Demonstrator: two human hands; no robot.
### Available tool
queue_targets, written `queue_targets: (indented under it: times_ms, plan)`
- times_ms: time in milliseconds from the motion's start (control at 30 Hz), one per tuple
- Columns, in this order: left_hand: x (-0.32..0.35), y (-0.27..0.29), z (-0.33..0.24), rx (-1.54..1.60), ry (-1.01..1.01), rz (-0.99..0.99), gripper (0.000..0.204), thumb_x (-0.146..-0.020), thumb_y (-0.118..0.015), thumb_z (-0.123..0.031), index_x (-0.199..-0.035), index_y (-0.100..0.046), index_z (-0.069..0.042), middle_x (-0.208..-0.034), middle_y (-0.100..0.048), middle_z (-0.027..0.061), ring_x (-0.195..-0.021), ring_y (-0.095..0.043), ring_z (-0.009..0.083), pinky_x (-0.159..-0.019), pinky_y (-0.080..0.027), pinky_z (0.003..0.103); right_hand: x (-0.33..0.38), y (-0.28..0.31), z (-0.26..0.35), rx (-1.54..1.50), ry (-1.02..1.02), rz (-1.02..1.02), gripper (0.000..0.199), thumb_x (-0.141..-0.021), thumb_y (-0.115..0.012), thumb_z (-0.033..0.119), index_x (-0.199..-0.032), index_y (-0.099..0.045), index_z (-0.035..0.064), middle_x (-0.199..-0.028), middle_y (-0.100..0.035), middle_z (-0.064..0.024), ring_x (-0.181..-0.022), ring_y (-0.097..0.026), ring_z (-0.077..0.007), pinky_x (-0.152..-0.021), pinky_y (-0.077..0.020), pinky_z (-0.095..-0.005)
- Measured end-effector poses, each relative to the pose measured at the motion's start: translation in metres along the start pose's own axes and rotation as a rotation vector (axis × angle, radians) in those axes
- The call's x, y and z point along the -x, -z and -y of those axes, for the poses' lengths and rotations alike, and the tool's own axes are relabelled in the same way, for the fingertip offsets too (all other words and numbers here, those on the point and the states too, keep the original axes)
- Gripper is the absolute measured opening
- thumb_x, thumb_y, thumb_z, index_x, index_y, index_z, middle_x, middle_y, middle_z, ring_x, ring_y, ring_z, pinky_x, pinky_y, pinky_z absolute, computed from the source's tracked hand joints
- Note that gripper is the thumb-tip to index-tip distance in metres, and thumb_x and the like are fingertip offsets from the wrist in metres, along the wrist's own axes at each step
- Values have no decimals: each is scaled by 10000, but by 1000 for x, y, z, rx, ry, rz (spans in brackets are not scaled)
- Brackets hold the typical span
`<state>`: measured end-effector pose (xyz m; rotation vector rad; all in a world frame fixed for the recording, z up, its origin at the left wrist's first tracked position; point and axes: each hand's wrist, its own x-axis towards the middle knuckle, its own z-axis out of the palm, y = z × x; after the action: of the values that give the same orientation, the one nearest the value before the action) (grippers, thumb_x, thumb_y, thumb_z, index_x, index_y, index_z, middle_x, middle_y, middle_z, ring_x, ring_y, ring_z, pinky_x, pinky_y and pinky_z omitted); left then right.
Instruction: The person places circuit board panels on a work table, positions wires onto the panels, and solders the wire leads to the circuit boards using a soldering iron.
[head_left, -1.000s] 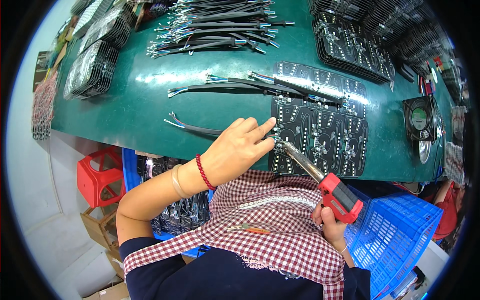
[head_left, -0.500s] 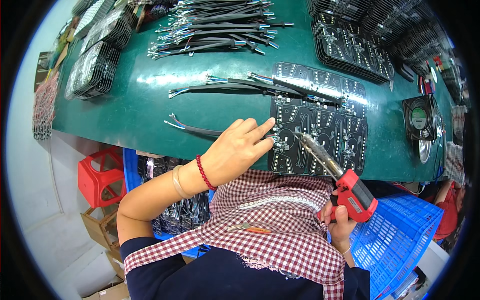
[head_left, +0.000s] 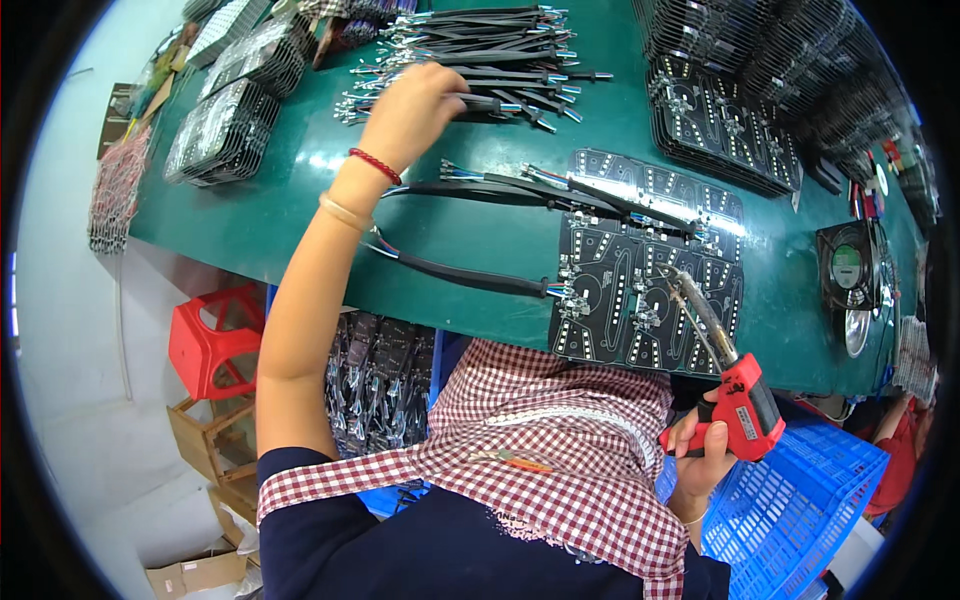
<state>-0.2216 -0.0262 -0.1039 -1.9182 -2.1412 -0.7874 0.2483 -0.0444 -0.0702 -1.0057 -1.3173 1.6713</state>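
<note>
My left hand [head_left: 418,105] is over the near edge of a pile of black-sleeved cables [head_left: 480,45] at the back. Its fingers are curled together, and what lies between them is hidden. In my right hand [head_left: 700,448] is a red and black soldering gun [head_left: 752,408], its long metal tip above a panel of black circuit boards [head_left: 600,335]. A single black-sleeved cable [head_left: 470,275] runs to the panel's left board, its coloured wire ends at the pads. More such cables [head_left: 480,192] lie across the panel's far row.
Stacks of black boards [head_left: 722,125] stand at the back right, others [head_left: 225,135] at the left. A small fan [head_left: 847,265] sits on the right of the green table [head_left: 250,215]. Below are a blue crate [head_left: 800,490] and a red stool [head_left: 215,340].
My left hand has left the cable at the panel and moved up and left to the pile. The soldering gun's tip has shifted right, away from the left board's pads.
</note>
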Motion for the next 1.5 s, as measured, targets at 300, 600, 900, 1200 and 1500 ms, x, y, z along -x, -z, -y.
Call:
queue_targets:
  times_ms: [300,600,900,1200,1500]
  plan:
    - [-17,1,-2,485,116,-230,139,-836,-580,33,-965,-602,-13,-799,-608,36,-695,-564,75,-614,-464,208,1,11,6,-34,21,-74,442,-911,-533,322,-1130,-420,-44,-583,-480,-69,-441,-420,-106,-456,-415,-259]
    - [-15,24,-134,126,-386,98,389,-665,-640,42,-1024,-652,-109,-757,-525,61,-627,-542,168,-583,-480,250,-3,31,2,-38,61,-125,381,-924,-494,265,-1114,-428,-58,-573,-482,-70,-429,-420,-99,-442,-411,-249]
    - [52,-23,-194,348,-323,396,377,-685,-618,-15,-1056,-634,-80,-857,-523,43,-638,-584,181,-508,-490,294,14,41,-3,-60,-54,-98,391,-911,-530,269,-1130,-441,-42,-609,-508,-73,-442,-438,-99,-461,-426,-263]
    - [52,-28,-195,167,-503,298,393,-713,-592,-31,-1105,-617,-61,-849,-508,64,-656,-545,157,-551,-467,267,20,43,-14,-74,-134,-8,354,-901,-549,206,-1142,-467,-41,-643,-534,-89,-482,-456,-109,-478,-432,-258]
    - [50,-22,-194,124,-546,317,343,-724,-575,-100,-1049,-597,7,-864,-478,67,-682,-525,138,-565,-483,239,21,39,-16,134,-211,101,380,-914,-525,257,-1151,-445,-29,-617,-510,-86,-490,-457,-124,-480,-420,-272]
